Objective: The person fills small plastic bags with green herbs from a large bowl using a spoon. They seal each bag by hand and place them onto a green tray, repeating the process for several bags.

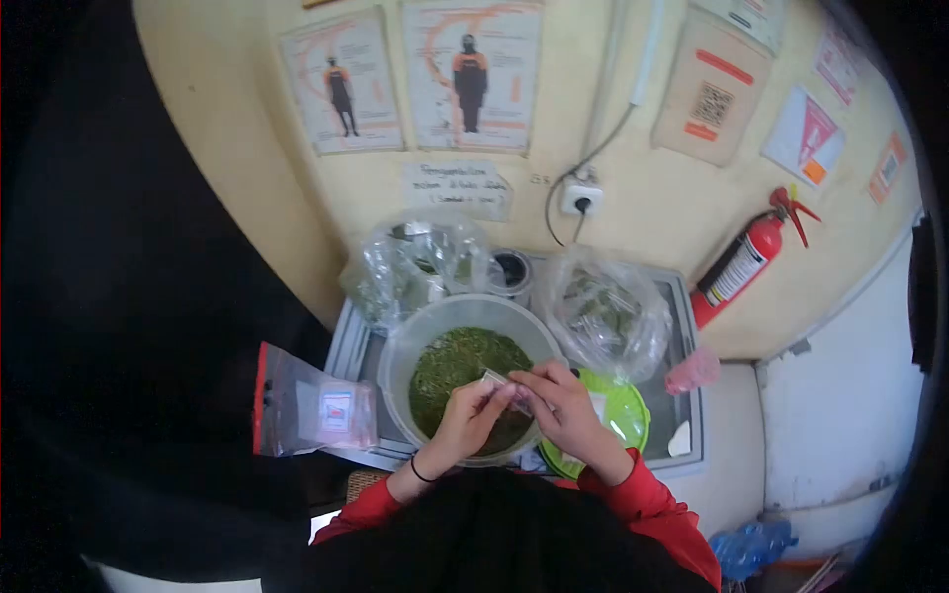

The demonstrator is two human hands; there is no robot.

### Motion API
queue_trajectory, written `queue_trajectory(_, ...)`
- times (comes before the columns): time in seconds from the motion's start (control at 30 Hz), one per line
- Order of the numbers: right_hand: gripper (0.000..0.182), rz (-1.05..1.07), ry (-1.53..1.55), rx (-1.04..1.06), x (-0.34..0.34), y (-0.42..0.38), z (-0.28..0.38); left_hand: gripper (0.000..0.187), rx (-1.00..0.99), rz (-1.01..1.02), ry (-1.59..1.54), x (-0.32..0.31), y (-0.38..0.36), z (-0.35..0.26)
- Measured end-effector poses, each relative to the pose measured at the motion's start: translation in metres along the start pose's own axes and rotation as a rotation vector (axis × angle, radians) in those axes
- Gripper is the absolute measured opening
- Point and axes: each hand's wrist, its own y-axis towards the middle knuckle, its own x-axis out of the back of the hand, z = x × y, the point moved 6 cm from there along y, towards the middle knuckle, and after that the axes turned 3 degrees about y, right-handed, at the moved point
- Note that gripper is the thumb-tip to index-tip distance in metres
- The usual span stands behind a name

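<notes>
A clear plastic bucket (pixel 415 331) filled with green dried leaf material (pixel 455 361) stands on a metal table (pixel 682 296). Over the bucket, my left hand (pixel 473 415) and my right hand (pixel 561 405) meet and together pinch a small clear plastic packet (pixel 496 378) by its edges. Both arms wear red sleeves, and a black band circles my left wrist. A green lid (pixel 625 410) lies under my right hand, beside the bucket.
Two clear bags of green material (pixel 415 262) (pixel 603 311) sit behind the bucket, with a small dark jar (pixel 511 269) between them. A stack of red-edged zip packets (pixel 306 405) lies left. A fire extinguisher (pixel 746 257) leans at the wall, and a pink item (pixel 692 371) lies right.
</notes>
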Motion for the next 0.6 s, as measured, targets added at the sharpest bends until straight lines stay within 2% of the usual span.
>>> queue_trajectory(0.1, 0.029, 0.007, 0.129, 0.1, -0.014, 0.012, 0.018, 0.015, -0.077, -0.249, -0.082, 0.027, -0.002, 0.001)
queue_trajectory(0.13, 0.029, 0.039, 0.145, 0.127, -0.02, 0.013, 0.016, 0.015, -0.096, -0.272, -0.106, 0.029, -0.003, 0.0)
queue_trajectory(0.23, 0.021, 0.195, 0.34, -0.106, -0.034, 0.017, -0.001, 0.014, -0.137, -0.268, -0.02, 0.034, -0.007, -0.006)
queue_trajectory(0.27, 0.014, 0.2, 0.475, -0.216, -0.038, 0.016, -0.012, 0.012, -0.154, -0.214, 0.096, 0.036, -0.007, -0.012)
queue_trajectory(0.37, 0.017, 0.207, 0.51, -0.293, -0.043, 0.013, -0.021, 0.014, -0.332, -0.19, 0.251, 0.031, -0.006, -0.024)
queue_trajectory(0.47, 0.012, 0.132, 0.238, 0.015, -0.034, 0.018, -0.002, 0.015, -0.538, -0.181, 0.385, 0.026, -0.011, -0.029)
queue_trajectory(0.6, 0.014, 0.032, 0.093, 0.115, -0.037, 0.016, -0.002, 0.014, -0.536, -0.23, 0.544, 0.026, -0.012, -0.033)
